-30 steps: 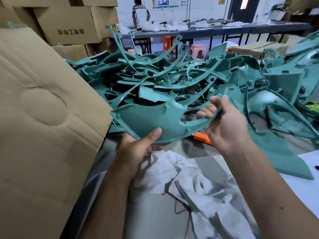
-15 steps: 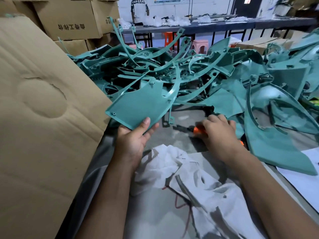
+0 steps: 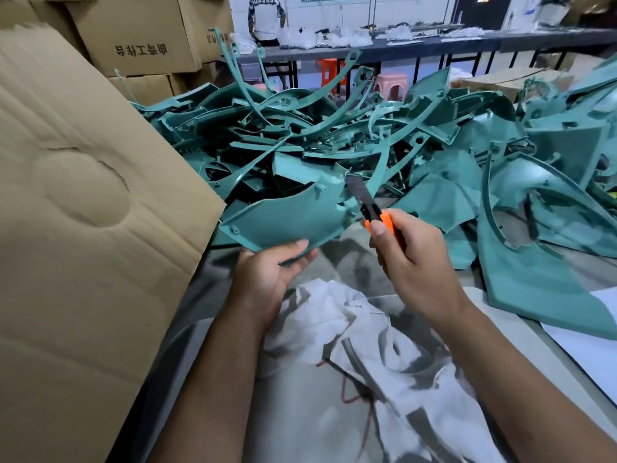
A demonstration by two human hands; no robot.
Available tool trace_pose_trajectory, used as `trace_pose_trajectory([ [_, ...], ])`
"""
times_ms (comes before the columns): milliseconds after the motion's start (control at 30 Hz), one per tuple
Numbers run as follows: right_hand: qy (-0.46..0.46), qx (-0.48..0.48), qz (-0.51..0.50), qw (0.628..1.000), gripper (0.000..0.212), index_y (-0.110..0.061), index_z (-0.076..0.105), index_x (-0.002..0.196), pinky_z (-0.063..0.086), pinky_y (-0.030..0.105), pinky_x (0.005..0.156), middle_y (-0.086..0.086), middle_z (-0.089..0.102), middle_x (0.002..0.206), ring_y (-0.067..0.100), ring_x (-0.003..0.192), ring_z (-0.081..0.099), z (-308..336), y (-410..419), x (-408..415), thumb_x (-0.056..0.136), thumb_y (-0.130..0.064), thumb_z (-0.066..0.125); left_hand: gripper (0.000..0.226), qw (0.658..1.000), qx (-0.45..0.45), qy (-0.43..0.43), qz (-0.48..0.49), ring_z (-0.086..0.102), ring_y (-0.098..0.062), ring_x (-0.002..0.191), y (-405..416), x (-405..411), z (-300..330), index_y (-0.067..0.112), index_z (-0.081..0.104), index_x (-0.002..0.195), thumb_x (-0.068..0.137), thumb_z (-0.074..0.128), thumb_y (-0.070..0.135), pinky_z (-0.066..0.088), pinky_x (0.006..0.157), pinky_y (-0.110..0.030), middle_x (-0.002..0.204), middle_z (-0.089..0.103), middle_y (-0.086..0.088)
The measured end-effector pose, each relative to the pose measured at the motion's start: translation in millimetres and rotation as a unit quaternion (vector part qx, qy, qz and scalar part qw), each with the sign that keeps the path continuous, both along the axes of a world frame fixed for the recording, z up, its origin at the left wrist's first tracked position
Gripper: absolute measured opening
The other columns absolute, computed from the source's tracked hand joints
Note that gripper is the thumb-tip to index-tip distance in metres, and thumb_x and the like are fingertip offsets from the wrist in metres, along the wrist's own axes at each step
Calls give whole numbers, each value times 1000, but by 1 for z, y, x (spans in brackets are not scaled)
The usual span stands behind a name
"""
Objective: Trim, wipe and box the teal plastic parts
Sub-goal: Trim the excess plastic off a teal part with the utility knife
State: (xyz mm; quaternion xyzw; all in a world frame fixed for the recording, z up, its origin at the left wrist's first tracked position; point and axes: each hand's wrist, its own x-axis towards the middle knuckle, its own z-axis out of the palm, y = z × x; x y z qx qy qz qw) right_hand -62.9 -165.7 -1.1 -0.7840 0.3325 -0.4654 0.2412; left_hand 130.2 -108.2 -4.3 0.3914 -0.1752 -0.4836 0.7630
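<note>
- Teal plastic parts are what this bench is about; going left to right, a tan corrugated cardboard box flap [image 3: 83, 202] fills the left edge, presumably where finished pieces go.
- Next comes the left hand [image 3: 270, 272], thumb on top and fingers curled underneath, gripping the near edge of a curved teal plastic panel [image 3: 287, 218] held up above the grey tabletop [image 3: 337, 262].
- Half a second ago that panel was tipped more upright and held by the left hand alone; it now lies flatter, with its right end turned toward the blade.
- Below and between the forearms lies a crumpled white wiping cloth [image 3: 350, 329], untouched.
- The right hand [image 3: 417, 262], which a moment back was down on the table reaching for the tool, now holds an orange-handled utility knife [image 3: 374, 208] in closed fingers, thumb pressed on the handle, dark blade pointing up at the panel's right end.
- I judge trimming is about to start; wiping and boxing remain.
- Behind and to the right sprawls the heap of teal plastic panels and strips [image 3: 384, 135].
</note>
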Motion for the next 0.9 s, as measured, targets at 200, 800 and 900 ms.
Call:
trace_pose_trajectory([
  [200,26,60,-4,998,37,-22,60,77,39,35,56,-4,55,57,12,54,48,-4,-9,-10,111,-30,48,15,951,-31,-305,51,72,-27,89,13,21,3,1,65,79,71,76,-4,57,82,-33,103,68,-24],
  [800,407,2,-121,905,49,-22,55,75,35,34,54,-2,58,67,25,66,57,-4,2,-3,104,-59,43,38,917,76,-390,20,67,-19,74,11,27,-9,1,60,58,74,50,-32,56,65,-21,85,72,-7],
  [900,411,20,-147,899,47,-21,58,78,39,34,58,-1,59,70,27,69,58,-8,-1,-3,104,-58,44,39,924,78,-374,26,66,-20,72,9,27,-8,1,59,55,71,47,-32,56,63,-23,85,70,-9],
])
